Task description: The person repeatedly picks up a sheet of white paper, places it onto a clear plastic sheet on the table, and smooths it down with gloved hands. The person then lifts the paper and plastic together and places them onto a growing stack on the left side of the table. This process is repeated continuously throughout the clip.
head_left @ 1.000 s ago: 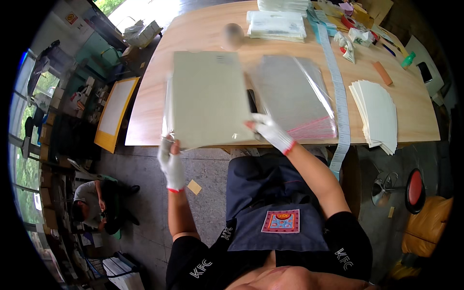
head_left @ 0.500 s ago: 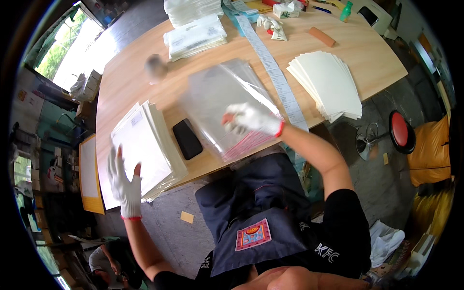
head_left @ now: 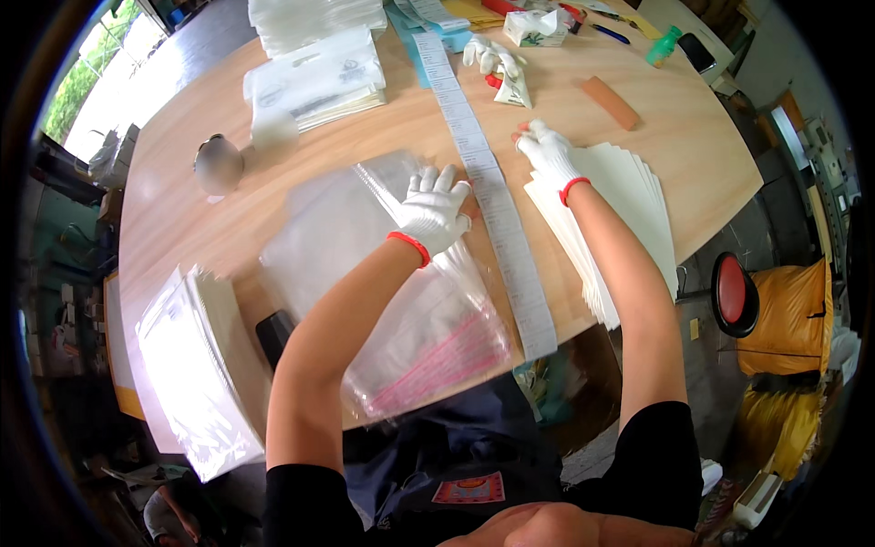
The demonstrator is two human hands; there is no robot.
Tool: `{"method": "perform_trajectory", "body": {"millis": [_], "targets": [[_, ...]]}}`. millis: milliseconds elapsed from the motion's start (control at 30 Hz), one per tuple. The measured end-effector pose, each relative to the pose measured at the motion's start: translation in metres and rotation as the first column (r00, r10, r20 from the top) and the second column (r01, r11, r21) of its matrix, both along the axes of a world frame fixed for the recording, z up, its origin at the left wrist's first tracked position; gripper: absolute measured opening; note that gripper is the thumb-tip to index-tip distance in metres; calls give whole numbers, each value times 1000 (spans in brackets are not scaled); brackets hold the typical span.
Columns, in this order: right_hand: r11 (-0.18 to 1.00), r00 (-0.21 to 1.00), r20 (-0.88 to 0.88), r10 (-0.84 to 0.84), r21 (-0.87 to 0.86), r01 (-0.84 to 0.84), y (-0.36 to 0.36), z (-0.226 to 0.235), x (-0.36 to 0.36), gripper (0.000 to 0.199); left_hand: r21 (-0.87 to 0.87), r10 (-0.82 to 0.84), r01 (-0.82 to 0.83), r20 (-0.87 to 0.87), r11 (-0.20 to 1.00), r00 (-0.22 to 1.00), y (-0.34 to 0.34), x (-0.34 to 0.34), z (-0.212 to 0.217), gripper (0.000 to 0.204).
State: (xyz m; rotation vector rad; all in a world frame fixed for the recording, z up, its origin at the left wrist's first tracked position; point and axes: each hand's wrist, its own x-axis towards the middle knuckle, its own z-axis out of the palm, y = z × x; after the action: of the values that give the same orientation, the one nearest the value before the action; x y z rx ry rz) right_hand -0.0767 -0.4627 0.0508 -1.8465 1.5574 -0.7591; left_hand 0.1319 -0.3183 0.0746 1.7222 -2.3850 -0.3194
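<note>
Both my hands wear white knit gloves with red cuffs, and some fingertips are bare. My left hand [head_left: 434, 212] lies open, fingers spread, over a fanned pile of clear plastic bags [head_left: 337, 228] with pink strips along their near edge. My right hand [head_left: 547, 153] is open, fingers stretched forward, at the far left corner of a fanned stack of cream sheets [head_left: 629, 214]; its fingertips reach past the edge. Between the two piles runs a long printed paper strip [head_left: 497, 201]. A stack of plastic-covered white packets [head_left: 187, 365] lies at the near left.
A dark phone [head_left: 273, 335] is partly hidden behind my left forearm. Farther back are white bag stacks [head_left: 314, 77], a round cup-like object [head_left: 219, 164], spare gloves [head_left: 490, 56], an orange-brown block [head_left: 611, 102], a tissue box [head_left: 536, 29] and a green bottle [head_left: 664, 47]. A red stool [head_left: 734, 294] stands right.
My left hand has moved from beside the packets at left onto the clear bags. My right hand has gone from those bags to the cream sheets. The view has shifted.
</note>
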Motion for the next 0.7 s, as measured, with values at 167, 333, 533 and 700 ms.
{"method": "perform_trajectory", "body": {"millis": [167,333,533,700], "targets": [[978,878,-434,-205,-132,163,-62,29,43,58,-280,-22,-27,-168,960,986,-38,0,-48,41],[949,837,-453,-306,-81,304,-110,9,68,53,-331,-53,-48,-289,943,956,-41,0,-44,35],[963,983,-10,-184,200,182,-180,-18,-27,35,-302,-46,-57,-324,952,945,-41,-4,-44,37],[834,820,473,-321,552,8,-109,59,13,29,-232,24,-76,-217,970,976,-42,9,-54,47]]}}
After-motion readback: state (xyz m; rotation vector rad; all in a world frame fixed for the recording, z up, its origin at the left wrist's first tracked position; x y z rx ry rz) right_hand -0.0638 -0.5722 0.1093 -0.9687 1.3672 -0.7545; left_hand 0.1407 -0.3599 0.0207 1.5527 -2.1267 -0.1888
